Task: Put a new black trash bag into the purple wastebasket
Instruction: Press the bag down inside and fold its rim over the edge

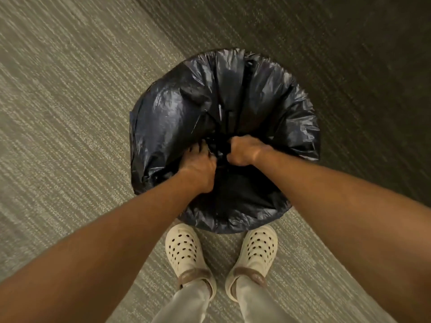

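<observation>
A glossy black trash bag [186,108] spreads in a round shape on the floor directly below me, draped over what lies under it. No purple wastebasket shows; the bag hides it entirely. My left hand [199,164] and my right hand [245,151] sit close together near the bag's middle, each closed on a bunch of gathered black plastic. The plastic fans out in creases from where the hands pinch it. Both forearms reach down from the lower corners of the view.
Grey-beige ribbed carpet [58,101] covers the floor, with a darker band [349,66] toward the upper right. My two feet in cream perforated clogs [184,250] stand just in front of the bag's near edge.
</observation>
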A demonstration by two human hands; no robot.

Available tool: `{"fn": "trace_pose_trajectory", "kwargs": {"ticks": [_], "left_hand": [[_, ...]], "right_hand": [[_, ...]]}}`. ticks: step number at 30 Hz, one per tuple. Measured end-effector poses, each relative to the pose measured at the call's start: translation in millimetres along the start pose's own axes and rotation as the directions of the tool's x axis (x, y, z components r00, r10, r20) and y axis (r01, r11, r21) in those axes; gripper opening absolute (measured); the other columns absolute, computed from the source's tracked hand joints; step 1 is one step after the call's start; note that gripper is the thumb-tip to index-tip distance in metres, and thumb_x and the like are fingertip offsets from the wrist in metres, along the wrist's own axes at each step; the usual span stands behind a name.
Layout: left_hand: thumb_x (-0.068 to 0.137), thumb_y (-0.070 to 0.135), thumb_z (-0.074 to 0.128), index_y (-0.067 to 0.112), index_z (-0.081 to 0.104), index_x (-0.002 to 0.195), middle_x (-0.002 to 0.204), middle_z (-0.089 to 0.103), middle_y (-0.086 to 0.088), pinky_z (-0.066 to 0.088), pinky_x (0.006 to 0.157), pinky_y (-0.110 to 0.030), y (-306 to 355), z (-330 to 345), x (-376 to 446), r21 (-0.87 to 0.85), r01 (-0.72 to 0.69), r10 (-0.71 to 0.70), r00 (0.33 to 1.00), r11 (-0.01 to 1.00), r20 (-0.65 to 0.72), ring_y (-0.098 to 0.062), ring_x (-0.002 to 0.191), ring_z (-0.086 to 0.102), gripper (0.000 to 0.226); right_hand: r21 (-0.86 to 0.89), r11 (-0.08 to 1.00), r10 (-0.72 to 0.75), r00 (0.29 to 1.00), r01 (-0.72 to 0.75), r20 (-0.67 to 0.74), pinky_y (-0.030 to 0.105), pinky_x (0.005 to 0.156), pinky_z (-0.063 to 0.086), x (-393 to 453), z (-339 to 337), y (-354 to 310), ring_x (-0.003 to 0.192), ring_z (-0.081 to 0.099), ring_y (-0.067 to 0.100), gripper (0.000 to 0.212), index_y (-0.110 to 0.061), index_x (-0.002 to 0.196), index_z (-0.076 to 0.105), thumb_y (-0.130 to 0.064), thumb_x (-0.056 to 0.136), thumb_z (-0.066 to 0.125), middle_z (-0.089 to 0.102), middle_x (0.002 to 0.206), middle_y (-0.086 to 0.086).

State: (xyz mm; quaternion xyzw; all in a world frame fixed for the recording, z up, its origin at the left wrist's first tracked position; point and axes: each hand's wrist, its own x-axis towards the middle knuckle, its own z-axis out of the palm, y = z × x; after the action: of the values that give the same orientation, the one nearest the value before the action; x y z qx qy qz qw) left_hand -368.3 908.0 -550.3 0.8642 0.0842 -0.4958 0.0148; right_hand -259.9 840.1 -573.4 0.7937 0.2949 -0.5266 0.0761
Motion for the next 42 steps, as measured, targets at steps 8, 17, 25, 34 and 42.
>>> {"fn": "trace_pose_trajectory", "kwargs": {"ticks": [8, 17, 25, 34, 42], "left_hand": [[0.091, 0.063, 0.036, 0.02, -0.002, 0.155, 0.16, -0.016, -0.021, 0.003, 0.116, -0.054, -15.0, 2.6, -3.1, 0.056, 0.049, -0.058, 0.981, 0.997, 0.184, -0.045, 0.144, -0.016, 0.086], [0.09, 0.061, 0.032, 0.03, 0.022, 0.153, 0.16, -0.016, -0.018, 0.006, 0.115, -0.061, -10.9, 18.9, 9.1, 0.049, 0.01, -0.022, 0.969, 0.999, 0.247, -0.051, 0.141, -0.02, 0.071], [0.089, 0.054, 0.04, 0.015, 0.039, 0.144, 0.154, 0.024, -0.025, 0.023, 0.111, -0.051, -8.0, 8.8, -1.1, 0.037, 0.012, -0.019, 0.982, 0.999, 0.187, -0.047, 0.14, 0.019, 0.067], [0.089, 0.041, 0.056, 0.01, 0.023, 0.15, 0.155, 0.026, -0.011, 0.027, 0.11, -0.041, -6.8, -21.2, 40.8, -0.08, -0.128, 0.115, 0.982, 0.989, -0.149, -0.031, 0.138, 0.03, 0.076], [0.083, 0.062, 0.05, 0.024, 0.013, 0.153, 0.161, 0.011, -0.01, 0.007, 0.118, -0.047, -14.2, -7.0, 76.6, 0.063, 0.075, -0.071, 0.995, 0.995, -0.065, -0.036, 0.147, 0.007, 0.087]], "right_hand": [[-0.654, 0.756, 0.094, 0.992, -0.012, 0.09, 0.048, 0.115, 0.008, 3.2, 27.1, 22.2, 0.146, 0.015, 0.035, 0.088, -0.02, 0.154, 0.015, -0.069, 0.085, 0.041, 0.024, 0.158, 0.013], [0.131, 0.99, -0.056, 0.998, 0.053, 0.024, 0.031, 0.097, 0.04, 39.4, 1.2, -5.1, 0.125, 0.05, 0.033, 0.042, -0.004, 0.131, 0.054, -0.025, 0.095, 0.049, 0.053, 0.138, 0.02], [0.042, 0.996, -0.083, 0.996, 0.084, -0.027, 0.036, 0.096, 0.044, 52.7, 19.8, 3.4, 0.121, 0.054, 0.034, 0.049, -0.008, 0.132, 0.053, -0.031, 0.089, 0.061, 0.054, 0.135, 0.018], [-0.392, 0.906, -0.195, 0.979, 0.158, -0.058, 0.041, 0.104, 0.038, 38.1, 33.1, 15.0, 0.133, 0.038, 0.03, 0.085, -0.012, 0.149, 0.026, -0.058, 0.084, 0.055, 0.036, 0.149, 0.013], [-0.51, 0.837, -0.005, 0.936, 0.197, 0.352, 0.054, 0.117, 0.005, 37.7, 49.1, 22.6, 0.149, 0.0, 0.033, 0.09, -0.033, 0.154, 0.001, -0.078, 0.082, 0.033, -0.001, 0.164, 0.005]]}}
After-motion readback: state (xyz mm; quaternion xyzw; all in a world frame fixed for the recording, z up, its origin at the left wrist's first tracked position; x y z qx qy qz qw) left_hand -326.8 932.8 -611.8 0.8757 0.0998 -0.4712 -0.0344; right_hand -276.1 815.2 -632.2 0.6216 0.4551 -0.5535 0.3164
